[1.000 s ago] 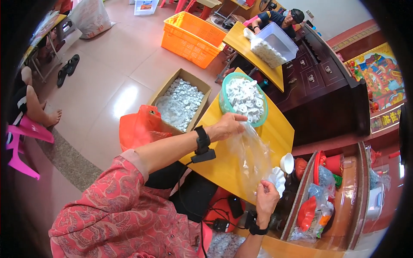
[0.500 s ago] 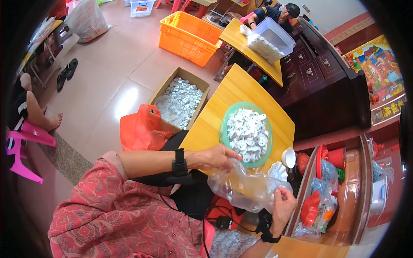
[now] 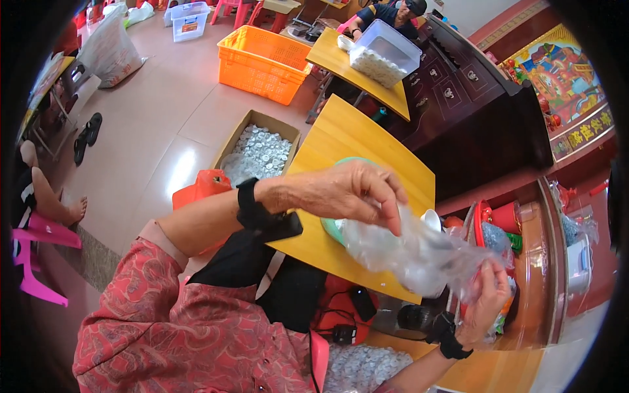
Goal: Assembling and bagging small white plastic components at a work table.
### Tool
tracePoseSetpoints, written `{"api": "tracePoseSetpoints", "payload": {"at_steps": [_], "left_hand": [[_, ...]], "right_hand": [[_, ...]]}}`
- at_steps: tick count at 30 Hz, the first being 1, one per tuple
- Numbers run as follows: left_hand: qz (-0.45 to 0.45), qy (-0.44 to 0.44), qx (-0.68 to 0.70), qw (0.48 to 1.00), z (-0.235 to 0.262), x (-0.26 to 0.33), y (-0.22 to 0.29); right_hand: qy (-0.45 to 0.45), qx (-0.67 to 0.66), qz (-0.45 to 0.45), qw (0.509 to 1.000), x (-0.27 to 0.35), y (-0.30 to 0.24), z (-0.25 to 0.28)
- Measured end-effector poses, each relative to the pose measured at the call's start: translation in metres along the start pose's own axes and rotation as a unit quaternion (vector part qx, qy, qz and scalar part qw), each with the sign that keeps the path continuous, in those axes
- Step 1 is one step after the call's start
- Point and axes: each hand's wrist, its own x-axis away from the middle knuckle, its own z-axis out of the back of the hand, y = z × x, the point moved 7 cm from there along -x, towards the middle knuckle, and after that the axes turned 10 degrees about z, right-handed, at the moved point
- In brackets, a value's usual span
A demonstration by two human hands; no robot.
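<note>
A clear plastic bag [image 3: 413,252] is stretched between my hands above the wooden table. My left hand [image 3: 344,193] has its fingers bent down at the bag's upper left edge and closed on it; the thumb is partly hidden. At the other end, my right hand [image 3: 486,295] pinches the bag's lower right corner. Behind my left hand and the bag, a round green basket [image 3: 333,229] shows only parts of its rim, and its contents are hidden. A small white cup [image 3: 431,219] stands just beyond the bag.
Left of the wooden table [image 3: 373,131] sit a cardboard box [image 3: 296,141] of small white pieces and a red bag [image 3: 200,187]. An orange crate [image 3: 262,75] stands farther off. A person sits behind a clear bin [image 3: 386,52]. Shelves [image 3: 534,281] rise at right.
Both hands have lifted and moved right with the bag, which now hangs higher. My left hand now covers the basket's white pieces. The view has shifted slightly to the right.
</note>
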Motion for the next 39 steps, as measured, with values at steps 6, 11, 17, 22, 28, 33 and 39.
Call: {"api": "tracePoseSetpoints", "payload": {"at_steps": [6, 11, 17, 22, 28, 33, 39], "left_hand": [[-0.049, 0.264, -0.504, 0.821, 0.048, -0.023, 0.005], [-0.013, 0.37, -0.541, 0.755, 0.088, -0.043, -0.023], [0.03, 0.366, -0.447, 0.815, 0.118, -0.059, -0.104], [0.118, 0.322, -0.432, 0.834, 0.141, -0.063, -0.183], [0.123, 0.256, -0.434, 0.855, 0.122, -0.045, -0.215], [0.1, 0.24, -0.411, 0.874, 0.115, -0.021, -0.199], [0.102, 0.205, -0.344, 0.911, 0.096, 0.008, -0.171]], "right_hand": [[0.08, 0.231, 0.339, 0.908, -0.024, -0.022, -0.041], [-0.012, 0.306, 0.377, 0.874, -0.049, 0.016, -0.105], [-0.076, 0.279, 0.328, 0.899, -0.082, 0.102, -0.159], [-0.18, 0.293, 0.261, 0.902, -0.096, 0.164, -0.189], [-0.235, 0.284, 0.183, 0.911, -0.086, 0.213, -0.19], [-0.229, 0.186, 0.151, 0.944, -0.059, 0.196, -0.179], [-0.176, 0.199, 0.183, 0.947, -0.018, 0.174, -0.165]]}}
